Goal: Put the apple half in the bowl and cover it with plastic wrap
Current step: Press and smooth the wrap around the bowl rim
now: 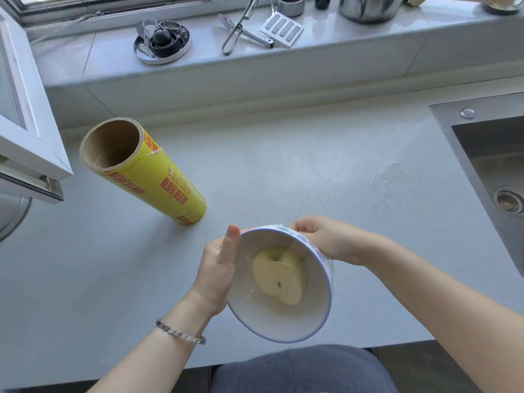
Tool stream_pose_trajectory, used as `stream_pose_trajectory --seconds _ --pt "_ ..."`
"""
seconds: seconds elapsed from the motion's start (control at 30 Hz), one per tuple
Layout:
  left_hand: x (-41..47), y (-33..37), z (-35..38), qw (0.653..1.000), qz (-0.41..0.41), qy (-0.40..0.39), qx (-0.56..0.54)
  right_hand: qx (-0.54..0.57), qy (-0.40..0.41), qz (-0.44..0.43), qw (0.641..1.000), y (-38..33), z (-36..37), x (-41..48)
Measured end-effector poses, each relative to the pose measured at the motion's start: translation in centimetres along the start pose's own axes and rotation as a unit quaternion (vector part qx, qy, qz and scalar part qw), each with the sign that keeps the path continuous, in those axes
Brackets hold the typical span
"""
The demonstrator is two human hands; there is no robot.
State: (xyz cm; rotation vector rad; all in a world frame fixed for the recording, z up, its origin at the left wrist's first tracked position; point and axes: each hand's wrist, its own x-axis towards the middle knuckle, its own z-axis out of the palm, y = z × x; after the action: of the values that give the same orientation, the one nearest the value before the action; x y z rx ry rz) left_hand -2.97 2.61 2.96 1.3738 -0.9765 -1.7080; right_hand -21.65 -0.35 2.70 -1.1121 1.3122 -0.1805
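A white bowl (286,321) with a blue rim is tilted toward me, lifted above the counter's front edge. An apple half (279,275) lies inside it, cut face showing. Thin clear plastic wrap (330,263) is stretched over the bowl's mouth and clings to its right side. My left hand (219,268) holds the bowl's left wall, thumb up along the rim. My right hand (323,236) grips the far right rim, pressing the wrap against the outside. The yellow plastic wrap roll (158,177) stands tilted on the counter to the left, apart from both hands.
A steel sink (493,163) is set into the counter at the right. An open white window frame (25,131) juts in at the left. On the sill behind lie a peeler (238,26), a grater (282,29), a round tin (161,41) and a steel pot (371,7).
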Motion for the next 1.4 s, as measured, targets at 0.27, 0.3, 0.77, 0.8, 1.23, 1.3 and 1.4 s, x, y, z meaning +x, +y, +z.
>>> stream_pose_trajectory --seconds 0.27,0.3,0.77,0.8,1.23,1.3,1.4 --pt "0.7 -0.2 -1.0 0.999 -0.002 0.034 0.012 0.178 0.138 -0.203 0.953 0.0 0.0 -1.3" --pt "0.6 -0.3 -1.0 0.999 -0.005 0.042 0.014 0.211 0.089 -0.228 0.946 -0.5 0.5 -1.7" --pt "0.4 -1.0 -0.2 0.988 -0.068 0.134 -0.025 0.269 0.026 -0.043 0.962 -0.2 2.6 -0.6" --pt "0.7 -1.1 -0.3 0.986 -0.075 0.145 -0.027 0.279 0.029 -0.025 0.959 0.0 2.5 -0.6" --pt "1.5 -0.7 -0.9 0.979 -0.078 0.179 -0.060 0.221 0.029 0.049 0.974 -0.3 -1.0 -1.2" --pt "1.5 -0.6 -0.9 0.979 -0.079 0.177 -0.057 0.244 0.006 0.047 0.969 -0.4 -0.9 -0.8" --pt "1.6 -0.7 -1.3 0.977 -0.084 0.188 -0.047 0.282 -0.037 0.049 0.957 -0.4 -0.9 -0.5"
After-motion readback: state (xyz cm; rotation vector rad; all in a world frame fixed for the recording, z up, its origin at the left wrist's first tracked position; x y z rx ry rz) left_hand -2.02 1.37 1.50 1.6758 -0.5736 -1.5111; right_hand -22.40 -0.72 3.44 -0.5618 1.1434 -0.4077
